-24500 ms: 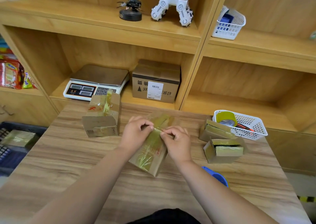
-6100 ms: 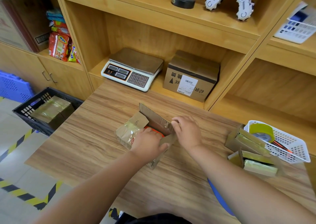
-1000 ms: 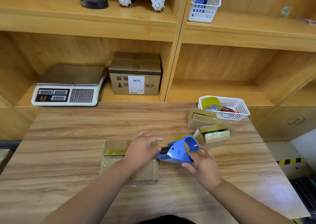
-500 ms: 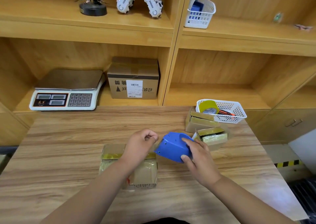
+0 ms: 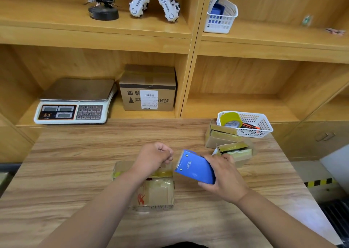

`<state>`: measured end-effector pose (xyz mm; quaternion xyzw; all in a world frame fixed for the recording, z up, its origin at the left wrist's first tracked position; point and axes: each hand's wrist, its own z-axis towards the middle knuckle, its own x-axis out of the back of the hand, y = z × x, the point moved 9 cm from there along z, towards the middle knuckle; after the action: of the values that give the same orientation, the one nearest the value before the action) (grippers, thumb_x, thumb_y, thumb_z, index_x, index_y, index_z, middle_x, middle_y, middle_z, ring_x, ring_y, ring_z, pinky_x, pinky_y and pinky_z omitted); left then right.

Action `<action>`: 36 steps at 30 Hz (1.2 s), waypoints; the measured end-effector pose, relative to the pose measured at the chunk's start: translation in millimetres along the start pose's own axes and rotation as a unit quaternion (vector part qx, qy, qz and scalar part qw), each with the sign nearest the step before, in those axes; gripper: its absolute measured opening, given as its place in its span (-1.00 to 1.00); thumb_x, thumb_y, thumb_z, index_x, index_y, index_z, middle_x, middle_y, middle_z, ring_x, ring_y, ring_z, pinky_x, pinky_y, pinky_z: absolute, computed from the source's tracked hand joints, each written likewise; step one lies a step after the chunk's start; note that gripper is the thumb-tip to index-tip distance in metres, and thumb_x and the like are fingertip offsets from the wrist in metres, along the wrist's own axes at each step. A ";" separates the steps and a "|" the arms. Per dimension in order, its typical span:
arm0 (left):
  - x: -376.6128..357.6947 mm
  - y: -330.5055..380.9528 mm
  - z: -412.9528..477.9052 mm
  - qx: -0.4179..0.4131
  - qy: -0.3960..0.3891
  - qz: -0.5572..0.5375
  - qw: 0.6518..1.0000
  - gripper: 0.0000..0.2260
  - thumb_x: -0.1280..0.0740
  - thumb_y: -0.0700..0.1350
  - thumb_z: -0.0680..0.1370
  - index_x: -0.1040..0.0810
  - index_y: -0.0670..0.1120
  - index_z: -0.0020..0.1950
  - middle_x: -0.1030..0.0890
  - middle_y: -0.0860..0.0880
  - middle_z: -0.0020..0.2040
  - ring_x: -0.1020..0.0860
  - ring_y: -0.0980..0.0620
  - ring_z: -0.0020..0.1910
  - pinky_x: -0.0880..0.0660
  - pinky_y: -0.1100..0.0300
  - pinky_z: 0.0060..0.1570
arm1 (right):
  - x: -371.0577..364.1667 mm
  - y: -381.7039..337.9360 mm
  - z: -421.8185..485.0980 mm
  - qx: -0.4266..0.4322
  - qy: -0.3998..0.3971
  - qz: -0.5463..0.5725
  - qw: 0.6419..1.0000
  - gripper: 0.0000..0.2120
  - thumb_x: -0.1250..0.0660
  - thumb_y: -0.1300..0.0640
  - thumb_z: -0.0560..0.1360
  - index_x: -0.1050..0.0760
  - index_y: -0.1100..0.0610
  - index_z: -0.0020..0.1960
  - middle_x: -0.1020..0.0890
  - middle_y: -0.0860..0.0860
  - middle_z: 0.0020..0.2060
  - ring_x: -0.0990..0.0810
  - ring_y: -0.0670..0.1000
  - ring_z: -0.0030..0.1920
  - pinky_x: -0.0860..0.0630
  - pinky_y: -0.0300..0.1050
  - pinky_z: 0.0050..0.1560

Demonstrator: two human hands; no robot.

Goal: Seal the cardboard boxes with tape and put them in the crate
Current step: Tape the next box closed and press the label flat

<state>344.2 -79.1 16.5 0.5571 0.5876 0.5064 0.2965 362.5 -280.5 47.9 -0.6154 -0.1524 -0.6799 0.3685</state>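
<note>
Box [image 5: 153, 191] sits flat at lower centre of frame, on the desk [image 5: 75, 153], flaps down. The crate isn't in shot.

Left hand [image 5: 153, 157] is over the box's far edge, fingers curled, thumb against forefinger. Can't tell whether it pinches a tape end (nothing shows in the gap to the teeth). Right hand [image 5: 222, 176] has a full grip wrapped round the blue tape dispenser [image 5: 194, 169], just right of the box, with the teeth pointing at the left hand.

Risks as I see them:
- The serrated edge is very close to the left knuckles. A jerk on the pull could nick a finger.
- I can't tell that anything is pressing the box down. It looks light and the desk laminate looks smooth, so tape drag could slide or spin it and the strip would land skewed.
- The top already carries glossy, wrinkled yellowish film. A new strip over that may bubble or crease.
- The flaps could spring up if the strip starts short of the far edge.

Materials:
- Box: thin brown corrugated card, squat, soft corners, red print on the near face.
- Dispenser: hard plastic wedge with riveted metal teeth.
- Right of centre: two more small boxes [image 5: 221, 138], one gaping open.
- Behind them: a white lattice basket [image 5: 264, 128] with a yellow tape roll [image 5: 231, 120].
- Left shelf: a scale [image 5: 75, 104] with a steel pan, next to a bigger carton [image 5: 149, 89].
</note>
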 end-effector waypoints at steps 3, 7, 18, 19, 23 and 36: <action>5.2 1.4 2.0 -0.002 0.008 0.002 1.000 -0.84 -0.36 -0.26 0.50 -0.60 -0.10 -0.27 -0.65 0.03 -0.40 -0.55 0.19 -0.47 -0.48 0.24 -0.34 | 7.6 5.3 -0.1 0.004 0.003 0.000 1.000 -0.37 -0.44 -0.15 0.27 -0.42 0.03 0.28 -0.56 -0.10 -0.08 -0.53 -0.04 -0.09 -0.13 -0.25 0.10; 24.2 1.5 8.5 -0.010 0.027 0.023 0.999 -0.89 -0.42 -0.18 0.47 -0.64 -0.05 -0.26 -0.68 0.08 -0.33 -0.59 0.17 -0.33 -0.53 0.21 -0.17 | 10.0 12.4 -5.2 -0.002 0.000 0.010 1.000 -0.37 -0.45 -0.14 0.26 -0.42 0.01 0.27 -0.58 -0.12 -0.02 -0.49 -0.10 -0.05 -0.13 -0.26 0.10; 33.6 -4.2 9.6 0.021 0.029 0.022 0.999 -0.91 -0.47 -0.10 0.44 -0.65 -0.03 -0.27 -0.68 0.15 -0.26 -0.59 0.21 -0.14 -0.34 0.36 -0.25 | 9.3 9.9 -7.2 -0.001 -0.015 0.052 0.999 -0.36 -0.46 -0.13 0.21 -0.35 -0.06 0.23 -0.45 -0.26 -0.07 -0.20 -0.48 0.11 -0.05 -0.47 0.12; 33.8 -4.8 9.1 0.022 0.029 0.023 0.999 -0.90 -0.48 -0.10 0.43 -0.65 -0.04 -0.28 -0.68 0.15 -0.27 -0.59 0.22 -0.15 -0.34 0.36 -0.26 | 8.6 10.6 -7.6 -0.003 -0.016 0.054 0.998 -0.36 -0.46 -0.14 0.22 -0.34 -0.07 0.23 -0.44 -0.28 -0.07 -0.20 -0.47 0.12 -0.04 -0.48 0.13; 38.3 -9.5 9.1 0.027 0.039 0.027 0.999 -0.88 -0.48 -0.10 0.43 -0.66 -0.04 -0.31 -0.68 0.15 -0.27 -0.59 0.20 -0.14 -0.34 0.36 -0.25 | 4.3 15.1 -9.0 -0.017 -0.014 0.059 0.998 -0.40 -0.41 -0.17 0.24 -0.37 -0.07 0.23 -0.43 -0.30 -0.06 -0.24 -0.35 0.04 -0.11 -0.41 0.13; 42.8 -15.6 10.7 0.037 0.042 0.041 0.998 -0.90 -0.48 -0.11 0.43 -0.66 -0.05 -0.29 -0.67 0.12 -0.32 -0.59 0.18 -0.20 -0.37 0.32 -0.27 | -7.0 16.6 -16.9 -0.058 -0.047 0.056 0.996 -0.35 -0.36 -0.25 0.24 -0.36 -0.09 0.28 -0.42 -0.33 -0.01 -0.20 -0.17 -0.11 -0.18 -0.41 0.03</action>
<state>339.7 -33.3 7.9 0.5693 0.5944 0.5192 0.2300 361.5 -300.8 33.8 -0.6744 -0.0952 -0.6366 0.3617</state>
